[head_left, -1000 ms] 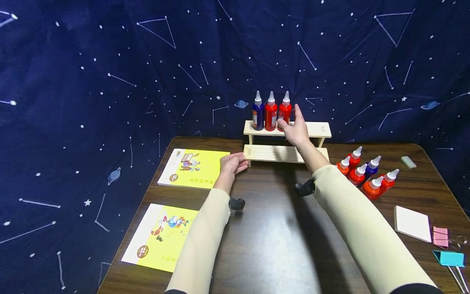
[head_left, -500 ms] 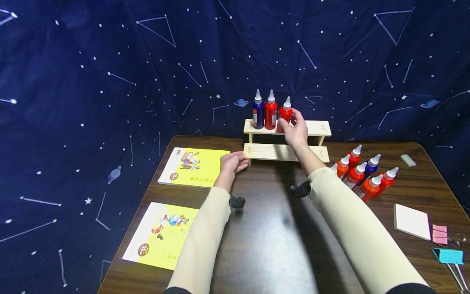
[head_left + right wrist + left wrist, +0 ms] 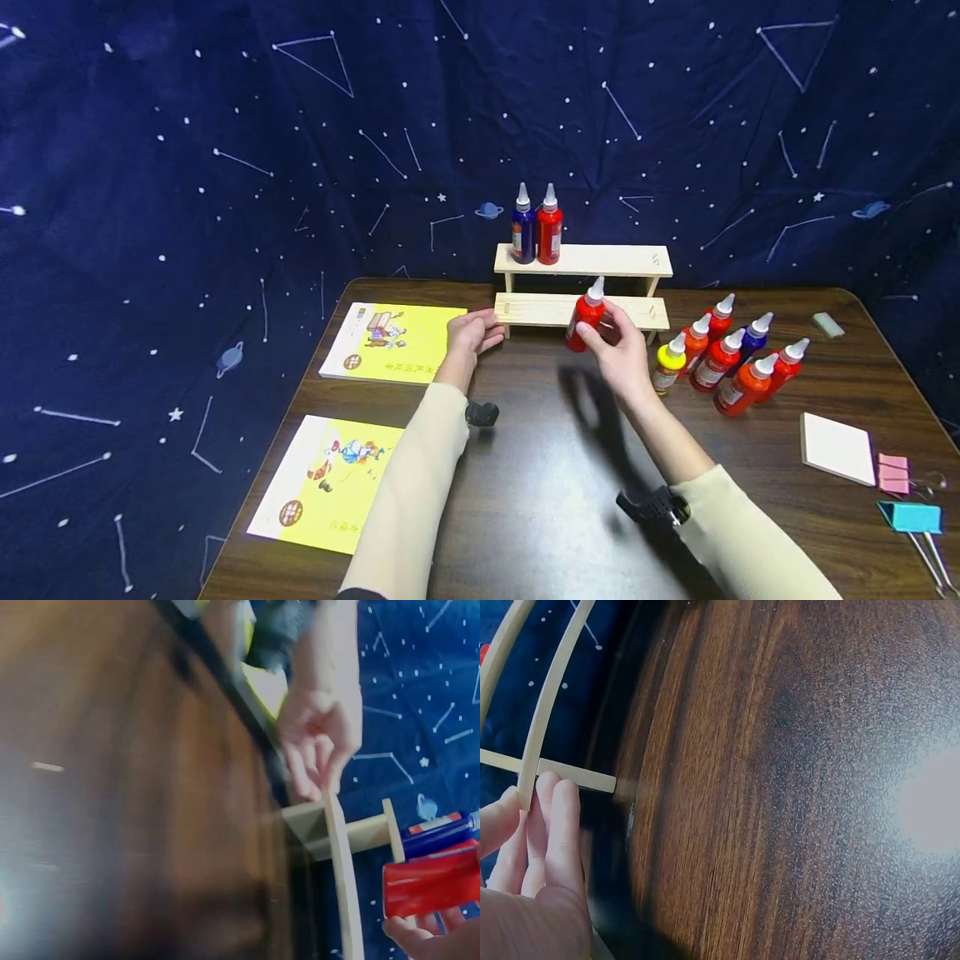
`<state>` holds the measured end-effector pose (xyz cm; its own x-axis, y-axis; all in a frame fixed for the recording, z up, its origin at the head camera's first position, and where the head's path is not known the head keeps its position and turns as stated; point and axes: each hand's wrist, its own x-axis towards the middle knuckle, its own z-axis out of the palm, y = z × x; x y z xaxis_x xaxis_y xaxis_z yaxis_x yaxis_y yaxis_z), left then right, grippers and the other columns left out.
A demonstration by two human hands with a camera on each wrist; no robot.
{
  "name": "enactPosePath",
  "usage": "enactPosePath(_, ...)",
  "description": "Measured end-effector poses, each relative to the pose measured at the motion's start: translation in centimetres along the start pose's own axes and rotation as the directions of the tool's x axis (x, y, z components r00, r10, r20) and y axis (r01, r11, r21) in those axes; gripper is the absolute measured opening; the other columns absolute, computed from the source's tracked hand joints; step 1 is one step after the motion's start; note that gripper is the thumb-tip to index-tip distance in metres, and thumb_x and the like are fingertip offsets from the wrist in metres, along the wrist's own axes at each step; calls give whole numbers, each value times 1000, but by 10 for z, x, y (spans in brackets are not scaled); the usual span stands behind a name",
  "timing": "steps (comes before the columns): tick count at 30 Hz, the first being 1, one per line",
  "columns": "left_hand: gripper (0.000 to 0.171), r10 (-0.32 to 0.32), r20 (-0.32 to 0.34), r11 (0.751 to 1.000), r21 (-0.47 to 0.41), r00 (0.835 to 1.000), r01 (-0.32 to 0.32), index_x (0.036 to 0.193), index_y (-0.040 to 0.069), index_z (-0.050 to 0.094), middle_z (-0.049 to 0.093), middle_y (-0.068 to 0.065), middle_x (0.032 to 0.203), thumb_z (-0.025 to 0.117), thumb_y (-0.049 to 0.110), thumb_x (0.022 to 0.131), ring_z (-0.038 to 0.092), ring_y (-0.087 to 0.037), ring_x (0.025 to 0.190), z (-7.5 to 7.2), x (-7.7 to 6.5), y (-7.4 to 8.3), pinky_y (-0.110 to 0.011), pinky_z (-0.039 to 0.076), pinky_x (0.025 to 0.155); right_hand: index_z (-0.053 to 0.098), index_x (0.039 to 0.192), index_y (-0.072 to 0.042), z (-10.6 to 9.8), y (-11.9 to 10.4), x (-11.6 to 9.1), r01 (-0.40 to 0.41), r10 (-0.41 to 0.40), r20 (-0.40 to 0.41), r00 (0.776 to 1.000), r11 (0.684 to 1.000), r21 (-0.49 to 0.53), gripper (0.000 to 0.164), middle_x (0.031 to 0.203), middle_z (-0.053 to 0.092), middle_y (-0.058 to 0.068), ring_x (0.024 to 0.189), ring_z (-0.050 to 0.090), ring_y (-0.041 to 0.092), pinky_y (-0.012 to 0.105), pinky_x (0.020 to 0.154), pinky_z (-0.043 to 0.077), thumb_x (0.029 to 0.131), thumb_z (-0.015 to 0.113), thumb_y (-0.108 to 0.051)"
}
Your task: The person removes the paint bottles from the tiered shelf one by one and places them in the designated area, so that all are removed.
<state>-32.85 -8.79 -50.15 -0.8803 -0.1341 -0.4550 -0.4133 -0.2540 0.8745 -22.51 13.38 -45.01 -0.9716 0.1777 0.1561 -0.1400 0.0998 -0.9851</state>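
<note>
My right hand [image 3: 624, 357] grips a red squeeze bottle [image 3: 586, 319] with a white nozzle, slightly tilted, in front of the lower board of a two-step wooden rack [image 3: 536, 310]. In the right wrist view the bottle's red base [image 3: 431, 883] shows above the fingers. My left hand [image 3: 470, 336] pinches the left end of that lower board, thumb on one face and fingers on the other, as the left wrist view shows at the board's end [image 3: 531, 769]. On the upper step stand a blue bottle [image 3: 523, 233] and another red bottle [image 3: 550, 233].
Right of the rack stand several bottles, among them a yellow bottle [image 3: 667, 367] and a blue bottle [image 3: 753, 337]. Two yellow booklets [image 3: 408, 346] lie at the left. A white pad [image 3: 837, 448], binder clips [image 3: 911, 518] and an eraser-like block [image 3: 828, 325] lie at the right.
My right hand has closed on the rightmost red bottle, lifted it off the upper step and brought it down toward me. The left hand stays at the rack's end.
</note>
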Motion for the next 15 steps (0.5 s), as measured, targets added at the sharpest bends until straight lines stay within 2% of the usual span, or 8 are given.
enactPosePath(4, 25, 12, 2, 1000, -3, 1000, -12, 113, 0, 68, 71, -14, 94, 67, 3, 88, 70, -16, 68, 0, 0, -1, -32, 61, 71, 52, 133, -2, -19, 12, -35, -21, 22, 45, 999, 999, -28, 49, 125, 58, 19, 108, 57, 21, 20, 96, 49, 87, 69, -6)
enactPosePath(7, 25, 6, -5, 1000, -2, 1000, -6, 114, 0, 68, 71, -12, 89, 66, 3, 89, 70, -16, 69, -2, 0, -2, -32, 61, 71, 52, 132, 0, -39, 24, -56, -26, 27, 26, 999, 998, -54, 50, 123, 59, 20, 104, 58, 11, 14, 92, 49, 86, 70, -4)
enactPosePath(10, 25, 10, -8, 1000, 9, 1000, -10, 114, 0, 68, 71, -12, 91, 66, 4, 89, 70, -16, 69, -3, -1, -2, -31, 61, 71, 54, 131, 0, -60, 36, -72, -57, 53, -43, 998, 994, -98, 49, 119, 60, 16, 98, 58, 3, 9, 86, 49, 85, 71, -5)
enactPosePath(15, 27, 11, 5, 1000, 17, 1000, -11, 116, 1, 67, 70, -16, 102, 66, 4, 89, 70, -15, 68, 1, -1, 0, -31, 61, 71, 56, 131, -3, -94, 52, -88, -141, 105, -202, 974, 975, -173, 49, 105, 60, -9, 89, 58, -5, 4, 79, 48, 85, 72, -7)
